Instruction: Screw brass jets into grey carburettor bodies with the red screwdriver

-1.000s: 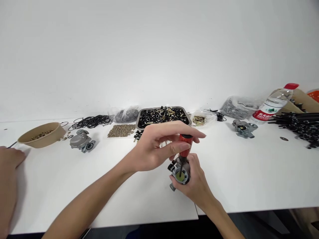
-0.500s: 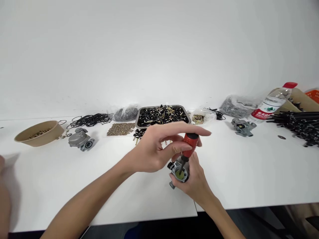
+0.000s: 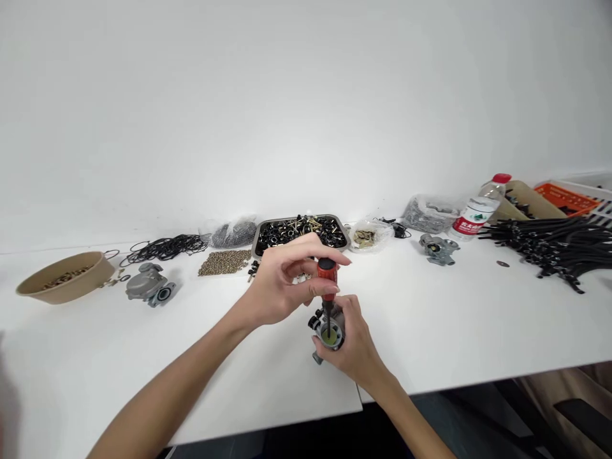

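My left hand (image 3: 287,280) is closed around the red and black handle of a screwdriver (image 3: 327,280), thumb and fingers on its sides. The shaft points down nearly upright, its tip inside the round bore of a small grey metal carburetor (image 3: 337,333). A yellowish disc (image 3: 329,336) shows in that bore, and the tip seems to meet it. My right hand (image 3: 356,344) grips the carburetor from the right, just above the white table. The screwdriver's handle hides part of the carburetor's far side.
Behind my hands stands a metal tray (image 3: 255,245) of black and brass parts. At left are a tan bowl (image 3: 36,294) and another carburetor (image 3: 148,284). Rightward lie a third carburetor (image 3: 437,248), a washer (image 3: 502,263), a water bottle (image 3: 478,213) and black hoses (image 3: 540,245).
The camera view has turned slightly right, so everything sits further left. The screwdriver now stands more upright, its tip still in the carburetor's bore. Both hands keep their hold.
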The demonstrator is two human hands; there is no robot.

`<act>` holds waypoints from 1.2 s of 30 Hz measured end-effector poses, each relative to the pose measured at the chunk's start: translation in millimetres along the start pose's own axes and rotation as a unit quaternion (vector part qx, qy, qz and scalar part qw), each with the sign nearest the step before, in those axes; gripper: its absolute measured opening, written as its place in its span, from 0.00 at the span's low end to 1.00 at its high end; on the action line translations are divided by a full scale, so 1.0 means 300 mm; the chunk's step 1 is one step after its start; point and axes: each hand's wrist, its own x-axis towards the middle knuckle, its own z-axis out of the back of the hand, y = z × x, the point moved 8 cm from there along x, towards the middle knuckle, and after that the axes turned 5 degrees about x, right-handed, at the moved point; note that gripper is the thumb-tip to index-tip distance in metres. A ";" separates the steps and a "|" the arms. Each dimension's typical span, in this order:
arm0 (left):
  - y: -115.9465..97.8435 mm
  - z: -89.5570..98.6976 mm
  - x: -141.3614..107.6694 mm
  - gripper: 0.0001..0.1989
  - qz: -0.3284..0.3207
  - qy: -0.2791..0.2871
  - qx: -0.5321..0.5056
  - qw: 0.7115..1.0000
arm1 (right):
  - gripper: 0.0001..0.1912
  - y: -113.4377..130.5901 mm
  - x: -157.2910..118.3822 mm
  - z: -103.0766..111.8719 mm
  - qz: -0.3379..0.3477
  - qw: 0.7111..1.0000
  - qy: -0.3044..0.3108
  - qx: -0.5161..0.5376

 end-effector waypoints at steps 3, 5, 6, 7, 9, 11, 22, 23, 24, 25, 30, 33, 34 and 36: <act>-0.002 -0.018 0.003 0.16 0.005 0.004 0.022 1.000 | 0.28 0.005 0.002 0.001 0.008 1.000 -0.005 0.001; 0.008 -0.011 0.001 0.16 0.030 -0.004 0.029 0.999 | 0.26 0.007 0.003 0.001 0.012 1.000 -0.007 0.002; 0.020 0.007 -0.005 0.16 0.050 -0.019 0.028 0.998 | 0.25 0.008 0.003 0.001 0.014 1.000 -0.007 0.004; 0.037 0.038 -0.016 0.16 0.071 -0.046 0.024 0.996 | 0.24 0.010 0.002 0.001 0.016 1.000 -0.008 0.007; 0.084 0.133 -0.066 0.18 0.113 -0.141 0.014 0.983 | 0.21 0.016 -0.002 0.001 0.018 1.000 -0.009 0.012; 0.140 0.247 -0.159 0.19 0.133 -0.262 -0.009 0.956 | 0.18 0.031 -0.007 0.006 0.021 1.000 -0.007 0.014; 0.442 0.443 -0.635 0.26 0.267 -0.437 -0.130 0.849 | 0.10 -0.039 0.040 0.307 0.025 0.988 0.145 -0.055; 0.448 0.436 -0.632 0.26 0.271 -0.428 -0.133 0.852 | 0.10 -0.067 0.043 0.365 0.019 0.988 0.141 -0.068; 0.450 0.428 -0.625 0.26 0.276 -0.418 -0.132 0.855 | 0.10 -0.099 0.045 0.424 0.008 0.988 0.133 -0.084; 0.451 0.420 -0.617 0.25 0.282 -0.406 -0.132 0.859 | 0.12 -0.135 0.046 0.479 -0.005 0.987 0.126 -0.098; 0.437 0.396 -0.597 0.24 0.308 -0.380 -0.121 0.864 | 0.14 -0.301 0.044 0.728 -0.034 0.983 0.049 -0.173; 0.426 0.391 -0.597 0.24 0.318 -0.377 -0.117 0.862 | 0.14 -0.372 0.048 0.823 -0.045 0.978 0.021 -0.203; 0.424 0.390 -0.597 0.24 0.320 -0.376 -0.116 0.862 | 0.14 -0.390 0.052 0.846 -0.049 0.977 0.017 -0.209; 0.425 0.392 -0.597 0.23 0.322 -0.375 -0.117 0.861 | 0.15 -0.419 0.063 0.882 -0.054 0.974 0.009 -0.222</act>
